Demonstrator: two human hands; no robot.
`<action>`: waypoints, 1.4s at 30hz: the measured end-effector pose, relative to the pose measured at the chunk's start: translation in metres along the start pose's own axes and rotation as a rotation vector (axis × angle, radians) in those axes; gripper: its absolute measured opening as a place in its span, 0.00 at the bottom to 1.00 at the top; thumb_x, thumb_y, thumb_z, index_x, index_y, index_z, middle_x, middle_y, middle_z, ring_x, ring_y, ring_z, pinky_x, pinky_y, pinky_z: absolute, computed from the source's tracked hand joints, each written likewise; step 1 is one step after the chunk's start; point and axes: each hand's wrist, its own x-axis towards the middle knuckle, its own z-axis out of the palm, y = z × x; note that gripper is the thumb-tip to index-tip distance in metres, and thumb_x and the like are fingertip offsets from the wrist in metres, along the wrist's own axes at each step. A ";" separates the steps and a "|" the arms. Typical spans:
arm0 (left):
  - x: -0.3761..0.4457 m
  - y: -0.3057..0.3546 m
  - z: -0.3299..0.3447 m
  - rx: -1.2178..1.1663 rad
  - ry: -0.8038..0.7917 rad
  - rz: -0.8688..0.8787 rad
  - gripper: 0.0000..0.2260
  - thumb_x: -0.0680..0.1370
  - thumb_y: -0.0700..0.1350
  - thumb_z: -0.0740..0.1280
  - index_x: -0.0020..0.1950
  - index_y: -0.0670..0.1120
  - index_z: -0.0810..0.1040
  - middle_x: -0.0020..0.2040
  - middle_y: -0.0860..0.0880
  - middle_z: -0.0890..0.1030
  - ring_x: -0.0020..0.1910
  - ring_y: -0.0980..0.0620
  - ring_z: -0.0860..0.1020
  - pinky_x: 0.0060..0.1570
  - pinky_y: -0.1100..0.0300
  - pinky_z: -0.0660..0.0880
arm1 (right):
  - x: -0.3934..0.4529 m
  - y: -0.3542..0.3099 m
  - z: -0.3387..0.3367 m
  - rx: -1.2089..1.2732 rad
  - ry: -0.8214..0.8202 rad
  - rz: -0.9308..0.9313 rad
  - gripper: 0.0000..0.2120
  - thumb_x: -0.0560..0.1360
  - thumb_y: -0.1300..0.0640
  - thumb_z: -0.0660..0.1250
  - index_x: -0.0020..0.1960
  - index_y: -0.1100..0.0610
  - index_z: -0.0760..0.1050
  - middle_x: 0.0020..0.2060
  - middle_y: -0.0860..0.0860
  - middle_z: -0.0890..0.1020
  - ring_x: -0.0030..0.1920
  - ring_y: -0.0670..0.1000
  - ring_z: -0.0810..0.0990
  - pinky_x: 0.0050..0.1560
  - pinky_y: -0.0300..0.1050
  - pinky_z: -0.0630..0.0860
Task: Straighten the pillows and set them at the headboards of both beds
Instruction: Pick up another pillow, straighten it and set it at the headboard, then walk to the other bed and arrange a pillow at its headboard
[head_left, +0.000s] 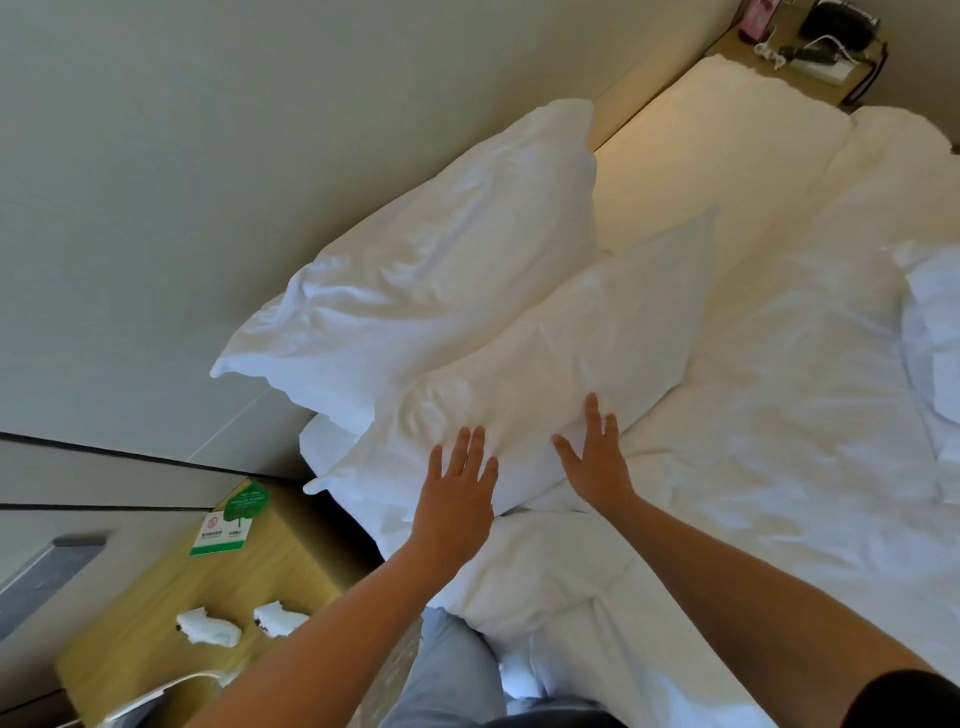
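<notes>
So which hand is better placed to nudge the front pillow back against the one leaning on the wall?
Probably the left hand: it lies flat on the front pillow near its lower corner, on the side where the rear pillow stands. The right hand sits at the pillow's bed-side edge, partly over the duvet.

Both pillows (545, 353) were plain white, no pattern; duvet (779, 441) white too. Sheet (727, 135) beyond the pillows looked cream-yellow. Wall (208, 130) was pale grey-beige. Table (171, 623) left of the pillows was light wood, w/ green-and-white card (231, 519) & two white slippers (208, 629). Trousers (447, 670) were light grey-blue.
</notes>
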 end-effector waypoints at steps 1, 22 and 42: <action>0.000 -0.003 0.002 0.011 0.005 0.016 0.29 0.82 0.52 0.61 0.82 0.47 0.59 0.84 0.39 0.43 0.82 0.38 0.40 0.79 0.35 0.48 | 0.002 -0.008 0.002 0.095 -0.007 0.061 0.46 0.81 0.38 0.66 0.87 0.45 0.40 0.84 0.63 0.54 0.80 0.66 0.66 0.75 0.60 0.69; 0.042 -0.096 0.004 0.111 -0.025 0.281 0.26 0.80 0.55 0.63 0.78 0.50 0.67 0.84 0.40 0.49 0.83 0.37 0.44 0.76 0.32 0.47 | 0.058 -0.084 0.014 0.309 -0.030 0.269 0.48 0.79 0.39 0.71 0.87 0.49 0.44 0.83 0.58 0.63 0.81 0.63 0.64 0.79 0.58 0.65; -0.059 0.082 -0.067 -1.037 -0.550 0.086 0.10 0.80 0.52 0.68 0.54 0.46 0.83 0.52 0.45 0.86 0.55 0.44 0.84 0.53 0.51 0.78 | -0.340 0.098 -0.005 0.600 0.371 0.594 0.19 0.81 0.41 0.69 0.69 0.46 0.76 0.55 0.49 0.83 0.58 0.52 0.82 0.50 0.41 0.74</action>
